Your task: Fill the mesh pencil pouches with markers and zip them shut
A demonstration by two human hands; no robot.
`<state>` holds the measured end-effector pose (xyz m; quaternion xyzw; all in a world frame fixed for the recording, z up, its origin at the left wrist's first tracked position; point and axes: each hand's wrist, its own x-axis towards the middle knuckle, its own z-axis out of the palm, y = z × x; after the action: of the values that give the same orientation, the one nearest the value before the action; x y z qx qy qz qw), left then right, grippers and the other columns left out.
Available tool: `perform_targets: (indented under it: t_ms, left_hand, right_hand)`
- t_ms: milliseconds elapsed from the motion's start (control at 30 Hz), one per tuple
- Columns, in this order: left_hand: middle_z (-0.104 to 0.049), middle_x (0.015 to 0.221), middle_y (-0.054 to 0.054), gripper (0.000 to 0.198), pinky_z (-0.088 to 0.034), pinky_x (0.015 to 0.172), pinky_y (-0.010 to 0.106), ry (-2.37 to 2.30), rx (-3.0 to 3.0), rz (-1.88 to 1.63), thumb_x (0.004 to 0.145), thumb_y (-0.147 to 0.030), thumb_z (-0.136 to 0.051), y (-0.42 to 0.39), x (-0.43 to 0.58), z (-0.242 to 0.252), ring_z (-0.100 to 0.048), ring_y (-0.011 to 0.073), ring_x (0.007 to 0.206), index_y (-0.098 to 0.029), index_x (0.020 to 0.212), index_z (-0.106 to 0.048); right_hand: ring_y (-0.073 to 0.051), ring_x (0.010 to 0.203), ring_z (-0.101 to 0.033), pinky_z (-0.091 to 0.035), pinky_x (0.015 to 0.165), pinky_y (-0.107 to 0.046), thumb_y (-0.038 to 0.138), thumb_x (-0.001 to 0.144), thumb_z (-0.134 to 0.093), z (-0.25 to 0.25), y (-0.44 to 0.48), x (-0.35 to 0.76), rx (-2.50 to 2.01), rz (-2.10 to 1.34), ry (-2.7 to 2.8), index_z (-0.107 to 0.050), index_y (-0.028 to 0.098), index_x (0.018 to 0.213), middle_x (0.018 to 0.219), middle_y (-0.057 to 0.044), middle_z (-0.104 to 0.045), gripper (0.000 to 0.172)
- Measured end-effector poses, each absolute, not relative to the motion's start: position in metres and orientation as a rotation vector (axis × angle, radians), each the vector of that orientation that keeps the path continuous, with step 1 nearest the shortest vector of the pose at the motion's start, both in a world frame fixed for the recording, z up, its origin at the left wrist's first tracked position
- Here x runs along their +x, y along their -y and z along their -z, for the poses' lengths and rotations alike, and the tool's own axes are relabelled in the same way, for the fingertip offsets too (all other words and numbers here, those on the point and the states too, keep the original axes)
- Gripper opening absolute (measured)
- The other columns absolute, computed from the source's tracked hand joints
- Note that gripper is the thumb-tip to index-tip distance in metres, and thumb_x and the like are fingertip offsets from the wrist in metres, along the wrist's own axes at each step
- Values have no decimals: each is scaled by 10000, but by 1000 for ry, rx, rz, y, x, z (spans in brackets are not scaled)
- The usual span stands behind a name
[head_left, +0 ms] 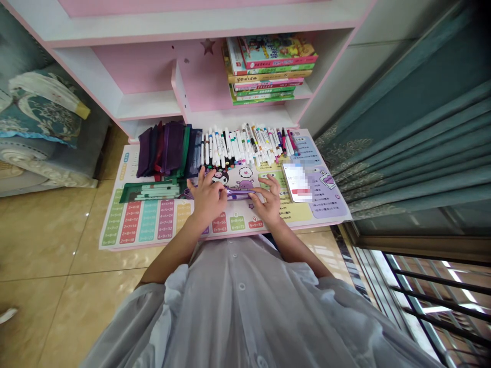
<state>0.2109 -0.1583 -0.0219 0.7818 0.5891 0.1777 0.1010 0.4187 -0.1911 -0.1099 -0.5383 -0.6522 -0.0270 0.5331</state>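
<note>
A purple pencil pouch point(238, 194) lies edge-on between my hands near the front of the desk. My left hand point(210, 197) pinches it with thumb and forefinger, the other fingers raised. At its other end, the thumb and fingertips of my right hand point(267, 198) close on the pouch's edge. Beyond the hands, many markers with white barrels point(238, 144) lie side by side in a long row. To the left, a green mesh pouch point(151, 190) holds several light-coloured markers. Behind it stand purple, red, green and dark pouches point(172, 148), packed close together.
A phone point(297, 182) lies right of my right hand. The desk mat point(149, 225) has printed times tables and cartoon figures. A stack of books point(268, 76) sits on the pink and white shelf behind. Teal curtains point(402, 102) hang at the right, a sofa point(42, 128) stands left.
</note>
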Motion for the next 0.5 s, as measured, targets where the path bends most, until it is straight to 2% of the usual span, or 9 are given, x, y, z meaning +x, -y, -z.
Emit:
perform_targets:
  t_ms: [500]
  left_hand:
    - [-540,1522,56,139,-157,1150,821,-1780,2284,-565,866,-249,-614,156,201,25,-267,373,1549,-218,735,-653]
  right_hand:
    - [-307,1379,-514,-512,1080,-566,339,917,-689,109,191,418,-1247,93,1540,-728,271,925,1192,-63,-669,79]
